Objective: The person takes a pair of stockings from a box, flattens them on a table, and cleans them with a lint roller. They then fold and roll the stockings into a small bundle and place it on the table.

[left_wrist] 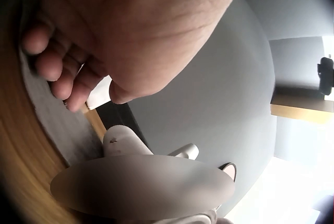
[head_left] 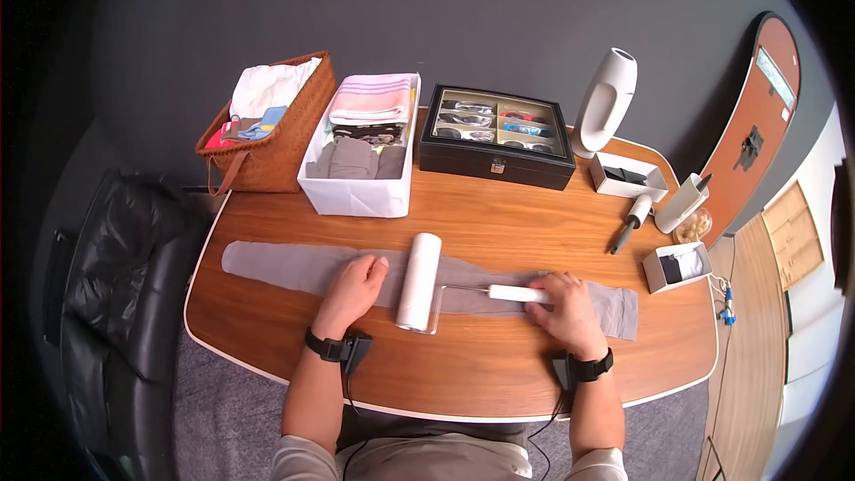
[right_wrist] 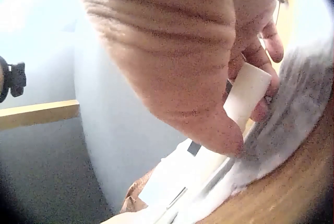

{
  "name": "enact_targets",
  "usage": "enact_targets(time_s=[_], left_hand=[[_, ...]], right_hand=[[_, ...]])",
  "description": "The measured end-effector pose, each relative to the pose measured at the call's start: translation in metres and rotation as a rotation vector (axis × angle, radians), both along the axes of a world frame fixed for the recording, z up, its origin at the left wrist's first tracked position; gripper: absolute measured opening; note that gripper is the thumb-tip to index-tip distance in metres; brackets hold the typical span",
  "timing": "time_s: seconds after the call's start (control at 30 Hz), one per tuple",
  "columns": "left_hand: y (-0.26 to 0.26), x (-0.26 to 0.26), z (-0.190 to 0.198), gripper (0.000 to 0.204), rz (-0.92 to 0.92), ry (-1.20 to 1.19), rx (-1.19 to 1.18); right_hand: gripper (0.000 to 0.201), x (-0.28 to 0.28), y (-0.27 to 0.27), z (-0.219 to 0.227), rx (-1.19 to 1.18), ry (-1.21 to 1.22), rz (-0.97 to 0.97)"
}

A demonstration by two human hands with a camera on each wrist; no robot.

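A long strip of grey folded fabric stretches flat across the table. Over its middle lies a lint roller with a wide white roll, a wire frame and a white handle. My right hand pinches the handle's end between thumb and fingers; the right wrist view shows the handle's white tip among them. Left of the roll, my left hand rests at the fabric with loosely curled fingers and holds nothing.
Along the back stand a brown woven basket of clothes, a white bin of folded cloth, a black glasses case and a white vase-like object. At right are a smaller lint roller, small boxes and an oval board.
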State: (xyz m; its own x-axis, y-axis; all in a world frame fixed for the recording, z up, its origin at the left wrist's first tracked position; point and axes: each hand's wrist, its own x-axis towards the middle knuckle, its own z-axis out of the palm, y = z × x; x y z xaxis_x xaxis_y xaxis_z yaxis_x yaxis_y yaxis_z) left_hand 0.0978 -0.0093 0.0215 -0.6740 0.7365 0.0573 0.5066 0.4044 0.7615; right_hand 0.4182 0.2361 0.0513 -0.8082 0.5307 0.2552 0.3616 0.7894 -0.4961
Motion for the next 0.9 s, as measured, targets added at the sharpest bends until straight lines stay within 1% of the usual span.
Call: enact_targets(time_s=[0.03, 0.13, 0.23, 0.3, 0.4, 0.53, 0.63, 0.67, 0.7, 0.77, 0.87, 0.9], left_hand=[[-0.001, -0.001, 0.000, 0.047, 0.005, 0.002, -0.007], [-0.004, -0.002, 0.004, 0.048, 0.030, -0.003, -0.027], [-0.007, -0.009, 0.001, 0.048, 0.047, 0.024, -0.045], [-0.008, -0.007, 0.008, 0.049, 0.062, 0.069, -0.106], [-0.008, -0.008, 0.013, 0.050, 0.056, 0.115, -0.163], [-0.006, 0.004, 0.027, 0.047, 0.030, 0.174, -0.202], [0.013, 0.033, 0.028, 0.040, -0.028, 0.036, 0.151], [0.021, 0.041, 0.027, 0.037, -0.076, -0.040, 0.193], [0.031, 0.043, 0.019, 0.038, -0.067, -0.205, 0.119], [0.039, 0.052, 0.011, 0.041, -0.045, -0.119, 0.121], [0.038, 0.047, -0.005, 0.045, -0.005, -0.012, 0.061], [0.036, 0.045, -0.009, 0.046, -0.016, -0.035, 0.019]], right_hand=[[0.026, -0.002, -0.003, 0.000, -0.013, 0.005, 0.029], [0.026, -0.001, -0.007, 0.006, 0.004, 0.032, 0.036], [0.028, 0.013, 0.006, 0.010, 0.005, 0.002, -0.063], [0.029, 0.026, 0.021, 0.001, 0.093, -0.001, -0.116], [0.028, 0.035, 0.029, 0.002, 0.209, -0.032, -0.180], [0.028, 0.034, 0.029, 0.007, 0.158, -0.032, -0.111], [0.027, 0.024, 0.025, 0.006, 0.147, -0.037, -0.044], [0.027, 0.020, 0.023, 0.002, 0.163, -0.026, -0.015], [0.027, 0.017, 0.020, 0.001, 0.180, -0.014, 0.013], [0.027, 0.017, 0.019, 0.006, 0.180, -0.030, 0.050], [0.029, 0.028, 0.029, 0.008, 0.220, -0.056, 0.065], [0.029, 0.036, 0.037, 0.010, 0.228, -0.063, 0.059]])
